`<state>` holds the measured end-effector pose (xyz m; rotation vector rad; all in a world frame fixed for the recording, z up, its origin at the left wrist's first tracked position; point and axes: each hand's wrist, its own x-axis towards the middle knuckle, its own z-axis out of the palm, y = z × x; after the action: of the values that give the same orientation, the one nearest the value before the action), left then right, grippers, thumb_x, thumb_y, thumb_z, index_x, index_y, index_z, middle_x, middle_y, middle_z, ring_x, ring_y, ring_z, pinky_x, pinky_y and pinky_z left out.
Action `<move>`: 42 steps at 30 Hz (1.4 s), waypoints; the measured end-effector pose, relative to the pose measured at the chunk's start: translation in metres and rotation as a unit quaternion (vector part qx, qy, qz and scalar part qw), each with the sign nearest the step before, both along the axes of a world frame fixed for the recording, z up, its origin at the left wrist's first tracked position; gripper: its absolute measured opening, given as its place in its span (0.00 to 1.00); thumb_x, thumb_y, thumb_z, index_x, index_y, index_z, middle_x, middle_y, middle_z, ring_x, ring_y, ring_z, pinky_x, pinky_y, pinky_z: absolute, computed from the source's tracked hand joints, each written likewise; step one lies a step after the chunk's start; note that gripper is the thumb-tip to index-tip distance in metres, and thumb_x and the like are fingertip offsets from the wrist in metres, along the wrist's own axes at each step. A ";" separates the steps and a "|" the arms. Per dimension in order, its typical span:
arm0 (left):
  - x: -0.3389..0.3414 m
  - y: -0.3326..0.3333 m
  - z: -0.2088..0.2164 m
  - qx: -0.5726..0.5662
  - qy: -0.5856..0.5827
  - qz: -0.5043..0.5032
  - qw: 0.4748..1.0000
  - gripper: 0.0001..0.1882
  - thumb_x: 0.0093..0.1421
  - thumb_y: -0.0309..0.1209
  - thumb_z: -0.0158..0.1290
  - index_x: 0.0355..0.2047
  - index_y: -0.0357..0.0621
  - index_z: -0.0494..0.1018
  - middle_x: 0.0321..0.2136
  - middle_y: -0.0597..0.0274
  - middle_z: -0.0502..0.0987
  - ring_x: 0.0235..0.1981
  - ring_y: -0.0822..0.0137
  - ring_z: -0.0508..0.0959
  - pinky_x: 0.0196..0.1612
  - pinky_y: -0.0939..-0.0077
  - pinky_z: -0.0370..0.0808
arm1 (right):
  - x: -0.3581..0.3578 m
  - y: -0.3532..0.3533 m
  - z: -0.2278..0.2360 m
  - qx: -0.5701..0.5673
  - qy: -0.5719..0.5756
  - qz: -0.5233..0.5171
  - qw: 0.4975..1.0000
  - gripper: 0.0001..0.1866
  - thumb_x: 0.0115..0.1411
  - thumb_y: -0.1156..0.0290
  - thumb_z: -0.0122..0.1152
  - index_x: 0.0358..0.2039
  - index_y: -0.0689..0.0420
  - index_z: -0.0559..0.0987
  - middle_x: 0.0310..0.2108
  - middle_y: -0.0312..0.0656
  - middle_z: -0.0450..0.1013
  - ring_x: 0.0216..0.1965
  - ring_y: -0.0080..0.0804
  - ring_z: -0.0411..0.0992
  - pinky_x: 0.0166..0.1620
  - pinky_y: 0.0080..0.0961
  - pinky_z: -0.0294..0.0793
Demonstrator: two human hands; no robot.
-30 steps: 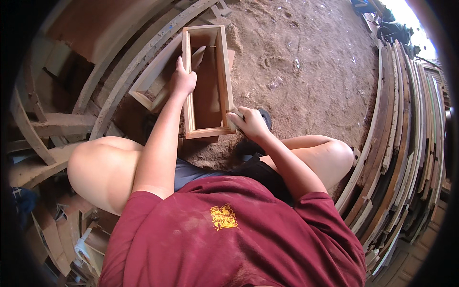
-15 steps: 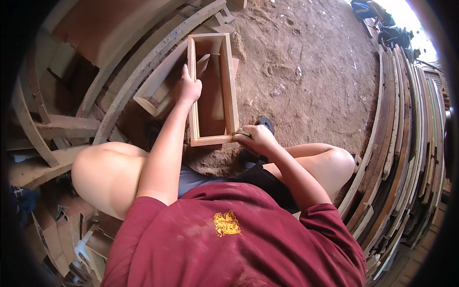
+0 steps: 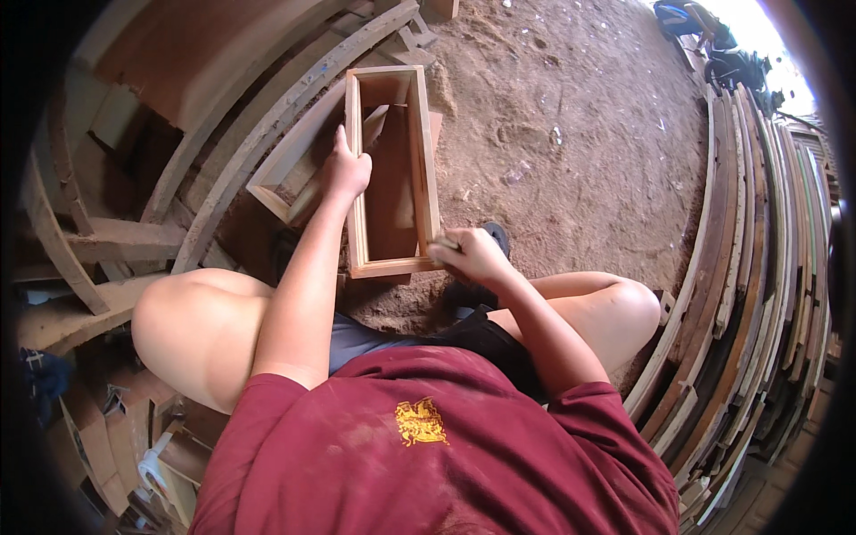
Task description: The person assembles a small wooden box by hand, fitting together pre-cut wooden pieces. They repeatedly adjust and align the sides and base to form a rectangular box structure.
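Grips a wooden box frame [image 3: 423, 160] with the left hand [image 3: 346, 172]. Pinches a tan pad [image 3: 443, 242] in the right hand [image 3: 478, 257] at the frame's near right corner.

A fisheye view from the head looks down, close over the maroon shirt [image 3: 357, 473], onto sandy ground [image 3: 588, 178]

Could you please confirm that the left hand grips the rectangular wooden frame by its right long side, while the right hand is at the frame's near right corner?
Not quite: the head view shows the left hand gripping the rectangular wooden frame by its left long side. The right hand is indeed at the near right corner.
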<state>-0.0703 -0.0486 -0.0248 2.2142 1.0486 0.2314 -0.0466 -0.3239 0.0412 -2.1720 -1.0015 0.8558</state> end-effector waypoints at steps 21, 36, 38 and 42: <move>-0.001 0.003 -0.001 0.004 -0.011 -0.007 1.000 0.41 0.50 0.32 0.46 0.66 0.41 0.49 0.49 0.36 0.73 0.48 0.42 0.75 0.54 0.54 0.71 | 0.011 -0.006 -0.004 -0.008 0.102 0.037 0.994 0.14 0.56 0.61 0.63 0.30 0.60 0.81 0.21 0.45 0.74 0.23 0.32 0.73 0.32 0.30 0.72; 0.001 -0.002 0.001 0.023 0.024 -0.015 0.999 0.42 0.49 0.31 0.46 0.66 0.43 0.47 0.46 0.36 0.75 0.45 0.42 0.76 0.52 0.53 0.72 | 0.019 -0.012 -0.009 -0.014 0.118 0.096 0.988 0.13 0.54 0.61 0.65 0.33 0.58 0.82 0.22 0.45 0.76 0.24 0.32 0.73 0.32 0.30 0.72; 0.000 0.000 -0.006 0.036 0.003 -0.011 0.999 0.42 0.49 0.31 0.46 0.66 0.43 0.47 0.45 0.36 0.75 0.45 0.42 0.77 0.51 0.53 0.72 | 0.018 -0.005 -0.003 0.010 0.117 0.021 0.993 0.13 0.53 0.61 0.67 0.33 0.57 0.83 0.23 0.45 0.77 0.25 0.31 0.74 0.33 0.30 0.73; 0.005 -0.009 0.014 -0.043 0.006 -0.018 0.999 0.42 0.49 0.31 0.48 0.66 0.40 0.48 0.52 0.36 0.70 0.51 0.43 0.72 0.56 0.56 0.68 | 0.021 -0.011 -0.011 0.040 0.145 0.065 0.986 0.13 0.52 0.60 0.67 0.32 0.56 0.84 0.22 0.43 0.76 0.24 0.30 0.74 0.32 0.29 0.72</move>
<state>-0.0655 -0.0574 -0.0112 2.1585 1.0043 0.1552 -0.0257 -0.3350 0.0300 -1.8641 -1.0180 1.1350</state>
